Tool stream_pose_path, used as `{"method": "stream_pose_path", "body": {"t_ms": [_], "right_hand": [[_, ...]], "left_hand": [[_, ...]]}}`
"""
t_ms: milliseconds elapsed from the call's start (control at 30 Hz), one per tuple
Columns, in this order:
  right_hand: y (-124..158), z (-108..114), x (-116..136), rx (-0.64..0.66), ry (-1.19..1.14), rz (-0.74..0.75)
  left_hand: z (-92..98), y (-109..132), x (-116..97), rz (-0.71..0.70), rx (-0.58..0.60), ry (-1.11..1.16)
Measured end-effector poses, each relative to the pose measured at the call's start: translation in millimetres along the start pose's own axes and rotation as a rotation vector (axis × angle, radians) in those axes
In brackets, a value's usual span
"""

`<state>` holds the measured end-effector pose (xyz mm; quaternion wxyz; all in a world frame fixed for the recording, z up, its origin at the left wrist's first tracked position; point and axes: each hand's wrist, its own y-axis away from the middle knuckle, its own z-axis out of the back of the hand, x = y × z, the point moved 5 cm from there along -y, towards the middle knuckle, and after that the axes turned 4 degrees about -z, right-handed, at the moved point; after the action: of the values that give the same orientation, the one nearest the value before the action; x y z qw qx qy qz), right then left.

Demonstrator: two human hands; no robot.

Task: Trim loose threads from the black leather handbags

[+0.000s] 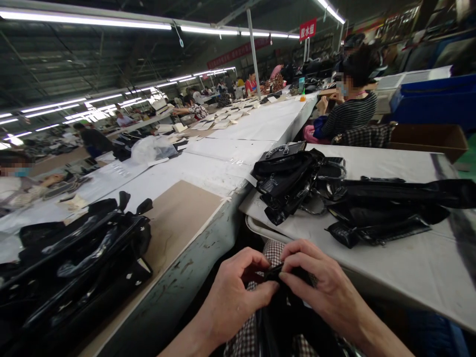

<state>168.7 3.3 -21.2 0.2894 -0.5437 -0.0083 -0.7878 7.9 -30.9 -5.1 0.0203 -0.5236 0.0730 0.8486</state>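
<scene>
My left hand (234, 285) and my right hand (322, 277) meet over my lap, both pinching the edge of a black bag piece (288, 325). Its dark body hangs down between my wrists across a checked cloth (274, 250). The fingertips of the two hands are close together, and the exact spot they grip is too dark to make out. On the white table to the right, just beyond my right hand, lie black bags (290, 173) with shiny handles. Another stack of black bag pieces (85, 263) rests on the left table.
A brown board (186, 203) covers part of the left worktable. A clear plastic bag (152, 148) and many pale pieces (223, 118) lie farther along it. A co-worker in a striped top (351, 116) sits at the right, near a blue bin (435, 101) and a cardboard box (427, 139).
</scene>
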Motion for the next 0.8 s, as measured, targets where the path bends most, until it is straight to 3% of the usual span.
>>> {"method": "stream_pose_path", "body": {"t_ms": [133, 367, 633, 800], "right_hand": [[0.2, -3.3, -0.7, 0.001, -0.002, -0.002], [-1.3, -6.3, -4.9, -0.156, -0.004, -0.028], [2.4, -6.6, -6.2, -0.197, 0.017, -0.048], [2.8, -7.4, -6.2, -0.188, 0.012, -0.083]], "left_hand": [[2.0, -0.1, 1.2, 0.011, -0.008, 0.030], [3.9, -2.0, 0.2, -0.018, -0.031, -0.061], [2.4, -3.9, -3.9, -0.201, -0.077, -0.160], [0.3, -4.4, -9.0, -0.315, -0.032, -0.202]]}}
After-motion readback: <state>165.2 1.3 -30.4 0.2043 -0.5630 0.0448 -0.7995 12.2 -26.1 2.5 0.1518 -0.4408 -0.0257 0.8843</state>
